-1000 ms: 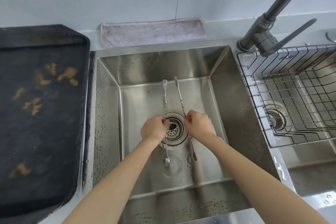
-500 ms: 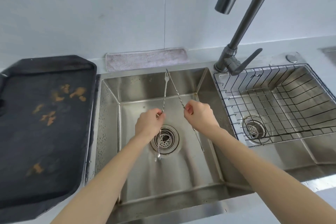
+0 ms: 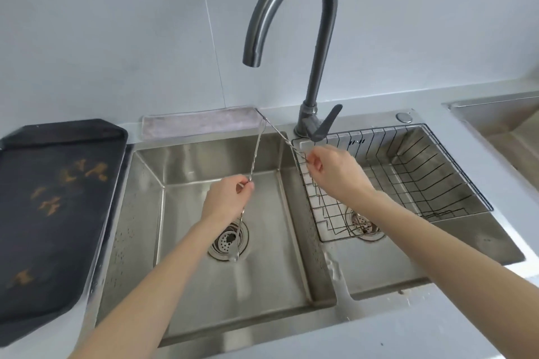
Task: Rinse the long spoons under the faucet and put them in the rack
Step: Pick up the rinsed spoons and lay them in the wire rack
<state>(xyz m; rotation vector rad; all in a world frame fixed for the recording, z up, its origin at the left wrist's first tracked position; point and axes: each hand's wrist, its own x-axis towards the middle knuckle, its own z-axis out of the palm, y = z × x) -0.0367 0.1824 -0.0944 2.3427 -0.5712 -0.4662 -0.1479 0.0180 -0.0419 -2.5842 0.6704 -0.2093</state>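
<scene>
Fingers (image 3: 243, 185) of the left hand (image 3: 226, 199) pinch the twisted stem of one long spoon (image 3: 256, 154) over the left sink basin (image 3: 145, 213), its bowl hanging low above the drain strainer (image 3: 224, 242) and its forked top tilted up toward the grey cloth (image 3: 201, 125) at the wall. The right hand (image 3: 335, 173), fingers closed on the stem of a second long spoon (image 3: 284, 138), holds it at the near-left corner of the black wire rack (image 3: 423, 172) set in the right basin (the spoon's lower end is hidden behind the hand). The two upper tips meet, or nearly so, just below the spout of the dark gooseneck faucet (image 3: 316, 38); no water shows. A black tray (image 3: 55, 207) with orange smears lies on the desk (image 3: 437, 326) to the left
</scene>
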